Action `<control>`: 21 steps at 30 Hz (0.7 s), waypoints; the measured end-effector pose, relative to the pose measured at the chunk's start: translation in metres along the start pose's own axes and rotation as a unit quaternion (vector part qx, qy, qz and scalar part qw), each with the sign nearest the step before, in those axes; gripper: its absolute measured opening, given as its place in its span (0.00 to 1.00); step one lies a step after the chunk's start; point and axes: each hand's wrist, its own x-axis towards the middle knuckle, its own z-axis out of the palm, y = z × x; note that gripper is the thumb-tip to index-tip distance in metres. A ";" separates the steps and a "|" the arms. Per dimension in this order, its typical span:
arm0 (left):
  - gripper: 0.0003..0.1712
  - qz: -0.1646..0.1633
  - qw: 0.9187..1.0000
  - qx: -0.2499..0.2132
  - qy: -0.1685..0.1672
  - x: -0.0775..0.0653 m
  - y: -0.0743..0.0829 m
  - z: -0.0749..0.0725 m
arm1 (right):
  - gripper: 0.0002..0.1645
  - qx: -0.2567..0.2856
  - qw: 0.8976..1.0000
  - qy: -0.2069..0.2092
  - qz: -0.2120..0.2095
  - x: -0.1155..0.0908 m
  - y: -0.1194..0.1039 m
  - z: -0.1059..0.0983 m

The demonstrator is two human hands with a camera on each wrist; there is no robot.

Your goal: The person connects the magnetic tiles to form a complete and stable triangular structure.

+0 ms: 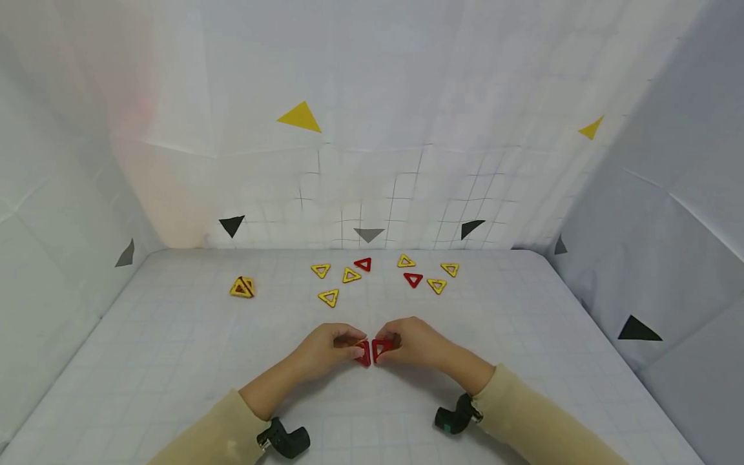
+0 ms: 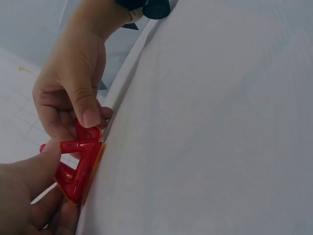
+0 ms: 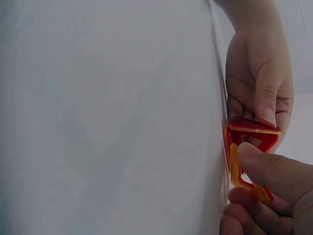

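Just in front of me in the head view, both hands hold red triangle frames edge to edge above the white table point(image 1: 372, 426). My left hand point(image 1: 327, 349) pinches a red triangle frame point(image 1: 367, 354) between thumb and fingers. A second triangle frame point(image 1: 374, 352) is pinched by my right hand point(image 1: 415, 345); in the right wrist view its near rim point(image 3: 234, 166) looks orange. A narrow gap parts the two in the head view. In the left wrist view, the left hand's triangle point(image 2: 88, 169) stands upright and overlaps the other one. Fingers partly hide both pieces.
Farther back lie several flat yellow triangle frames point(image 1: 321, 265) and two red triangle frames point(image 1: 413, 275). At the left stands a small yellow and dark red piece built from triangles point(image 1: 248, 284). White cloth walls point(image 1: 372, 77) close off the back and sides.
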 end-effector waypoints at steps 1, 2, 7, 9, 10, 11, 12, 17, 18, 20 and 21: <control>0.16 0.001 1.000 0.000 0.000 0.000 0.000 0.000 | 0.15 0.000 1.000 0.000 -0.002 0.000 0.000 0.000; 0.16 0.002 1.000 0.000 0.000 0.000 0.000 0.000 | 0.15 -0.001 1.000 0.000 -0.003 0.000 -0.001 0.000; 0.16 0.001 1.000 -0.001 -0.001 0.000 0.001 0.000 | 0.16 0.000 1.000 0.000 -0.001 0.001 -0.003 0.002; 0.16 0.000 1.000 -0.001 -0.001 0.000 0.000 0.000 | 0.16 0.003 1.000 -0.002 0.006 0.001 -0.004 0.002; 0.16 -0.001 1.000 -0.001 0.000 0.001 0.000 0.000 | 0.16 0.004 1.000 -0.004 0.006 0.001 -0.004 0.002; 0.16 -0.002 1.000 0.000 0.000 0.001 0.000 0.000 | 0.16 0.004 1.000 -0.004 0.008 0.001 -0.005 0.002; 0.16 -0.003 1.000 0.000 0.001 0.001 0.000 0.000 | 0.17 0.005 1.000 -0.005 0.011 0.001 -0.005 0.002; 0.15 -0.002 1.000 0.002 0.002 0.001 -0.001 0.000 | 0.19 0.010 1.000 -0.005 0.009 0.000 -0.005 0.002; 0.15 -0.002 1.000 0.002 0.002 0.001 -0.001 0.000 | 0.19 0.014 1.000 -0.005 0.008 0.000 -0.005 0.001; 0.15 0.000 1.000 0.001 0.002 0.000 -0.001 0.000 | 0.20 0.023 1.000 -0.006 0.005 -0.001 -0.005 0.001; 0.15 0.001 1.000 0.000 0.002 0.000 -0.001 0.000 | 0.20 0.029 1.000 -0.007 0.006 -0.001 -0.006 0.000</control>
